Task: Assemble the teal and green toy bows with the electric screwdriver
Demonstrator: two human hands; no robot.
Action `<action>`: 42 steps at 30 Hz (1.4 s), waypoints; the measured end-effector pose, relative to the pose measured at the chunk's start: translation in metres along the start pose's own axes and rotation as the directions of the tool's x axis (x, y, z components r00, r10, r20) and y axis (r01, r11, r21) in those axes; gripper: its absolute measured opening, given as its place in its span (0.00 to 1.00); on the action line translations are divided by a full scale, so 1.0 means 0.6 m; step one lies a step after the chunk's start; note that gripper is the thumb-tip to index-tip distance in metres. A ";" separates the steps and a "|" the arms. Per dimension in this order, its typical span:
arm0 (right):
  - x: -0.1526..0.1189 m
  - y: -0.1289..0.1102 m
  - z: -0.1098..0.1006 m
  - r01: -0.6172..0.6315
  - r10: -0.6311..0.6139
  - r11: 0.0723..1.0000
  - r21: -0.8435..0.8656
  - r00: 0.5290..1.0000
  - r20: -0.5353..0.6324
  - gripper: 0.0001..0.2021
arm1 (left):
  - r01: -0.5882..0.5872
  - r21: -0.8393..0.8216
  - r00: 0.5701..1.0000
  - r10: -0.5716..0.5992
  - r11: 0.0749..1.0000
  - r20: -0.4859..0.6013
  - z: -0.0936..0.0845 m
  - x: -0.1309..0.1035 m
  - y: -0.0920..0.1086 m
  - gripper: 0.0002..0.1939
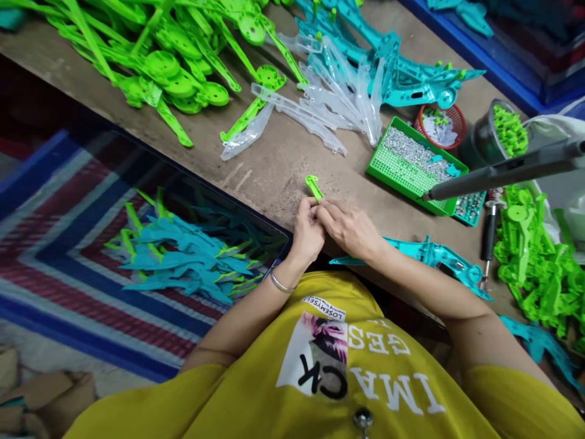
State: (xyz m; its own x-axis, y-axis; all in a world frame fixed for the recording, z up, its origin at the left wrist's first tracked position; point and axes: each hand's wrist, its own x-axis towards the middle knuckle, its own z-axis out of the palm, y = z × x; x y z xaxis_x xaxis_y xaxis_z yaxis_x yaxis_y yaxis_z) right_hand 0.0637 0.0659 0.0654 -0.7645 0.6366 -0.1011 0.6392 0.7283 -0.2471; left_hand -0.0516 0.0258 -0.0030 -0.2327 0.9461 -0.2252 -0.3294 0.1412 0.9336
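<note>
A small green plastic piece [312, 186] sticks up from between my two hands, close to the table's front edge. My left hand [309, 228] is closed round its lower end. Pressed against it, my right hand [343, 224] pinches the same piece with its fingertips. The lower part of the piece is hidden by my fingers. Beside my right forearm lies a teal plastic part [439, 259], partly covered by the arm.
Green parts [178, 67], clear parts [320, 103] and teal parts [393, 67] are heaped behind. Right: green basket of screws [411, 164], red basket [445, 122], metal cup [487, 137], hanging grey tool [507, 171], screwdriver [490, 235]. Lower left: a bin of teal parts [183, 256].
</note>
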 end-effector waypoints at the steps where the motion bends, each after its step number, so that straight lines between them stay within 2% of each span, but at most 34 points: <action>1: 0.000 0.005 0.001 -0.021 0.022 0.998 0.063 1.000 -0.005 0.15 | 0.020 -0.022 1.000 -0.019 1.000 0.012 0.001 0.001 0.000 0.14; 3: -0.002 0.022 0.000 -0.070 0.082 0.964 0.256 0.996 -0.034 0.19 | 0.095 -0.068 0.995 -0.091 0.993 0.048 0.004 0.002 0.003 0.15; 5: -0.009 0.040 -0.004 -0.091 0.152 0.885 0.457 0.984 -0.098 0.23 | 0.164 -0.077 0.985 -0.158 0.983 0.075 0.007 0.003 0.009 0.16; 7: -0.023 0.055 -0.010 -0.094 0.227 0.805 0.586 0.961 -0.157 0.22 | 0.204 -0.052 0.976 -0.199 0.978 0.088 0.009 0.004 0.016 0.16; 9: -0.043 0.067 -0.017 -0.118 0.299 0.760 0.638 0.937 -0.182 0.20 | 0.229 -0.025 0.970 -0.226 0.973 0.090 0.009 0.004 0.022 0.16; 12: -0.084 0.082 -0.028 -0.177 0.384 0.762 0.623 0.898 -0.214 0.17 | 0.230 0.039 0.970 -0.232 0.972 0.075 0.000 0.005 0.027 0.17; 16: -0.146 0.094 -0.036 -0.270 0.451 0.804 0.530 0.858 -0.246 0.15 | 0.131 0.315 0.983 -0.165 0.940 0.082 -0.028 0.006 0.036 0.17; 18: -0.173 0.092 -0.037 -0.318 0.474 0.814 0.486 0.848 -0.238 0.14 | -0.020 0.532 0.996 -0.032 0.846 0.088 -0.040 -0.001 0.045 0.15; 19: -0.183 0.088 -0.037 -0.337 0.482 0.819 0.465 0.844 -0.236 0.14 | -0.131 0.636 0.991 0.080 0.760 0.109 -0.044 -0.006 0.050 0.14; 20: -0.192 0.083 -0.036 -0.349 0.484 0.825 0.444 0.843 -0.235 0.13 | -0.257 0.715 0.966 0.203 0.650 0.163 -0.045 -0.012 0.055 0.12; 21: -0.199 0.077 -0.035 -0.355 0.478 0.834 0.423 0.848 -0.231 0.12 | -0.389 0.753 0.916 0.311 0.531 0.254 -0.043 -0.020 0.058 0.11; 23: -0.208 0.061 -0.031 -0.358 0.454 0.854 0.377 0.868 -0.204 0.10 | -0.629 0.697 0.768 0.415 0.345 0.489 -0.035 -0.035 0.059 0.12; 25: -0.213 0.045 -0.024 -0.368 0.431 0.872 0.323 0.890 -0.149 0.08 | -0.773 0.570 0.633 0.397 0.277 0.665 -0.025 -0.046 0.052 0.21; 26: -0.214 0.038 -0.019 -0.381 0.430 0.877 0.293 0.894 -0.125 0.08 | -0.803 0.530 0.596 0.375 0.272 0.710 -0.021 -0.050 0.046 0.26; 27: -0.214 0.032 -0.015 -0.400 0.439 0.879 0.259 0.892 -0.110 0.08 | -0.814 0.512 0.580 0.356 0.274 0.733 -0.018 -0.052 0.039 0.30; 30: -0.211 0.021 -0.001 -0.462 0.480 0.873 0.152 0.871 -0.109 0.08 | -0.806 0.516 0.590 0.321 0.290 0.741 -0.016 -0.053 0.020 0.35; 35: -0.191 0.020 0.015 -0.501 0.503 0.865 0.044 0.861 -0.082 0.08 | -0.769 0.559 0.635 0.263 0.311 0.726 -0.016 -0.051 0.015 0.32; 42: -0.186 0.014 0.007 -0.461 0.466 0.884 0.075 0.880 -0.093 0.08 | -0.742 0.595 0.659 0.175 0.307 0.731 -0.008 -0.056 0.030 0.15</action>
State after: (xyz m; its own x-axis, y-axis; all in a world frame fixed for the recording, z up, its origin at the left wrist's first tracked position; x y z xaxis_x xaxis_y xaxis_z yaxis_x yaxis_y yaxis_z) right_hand 0.1542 -0.0003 0.0703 -0.3668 0.9232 -0.1144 0.9111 0.3317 -0.2446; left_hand -0.0541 -0.0049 0.0198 0.4581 0.8614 0.2192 0.6163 -0.4856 0.6200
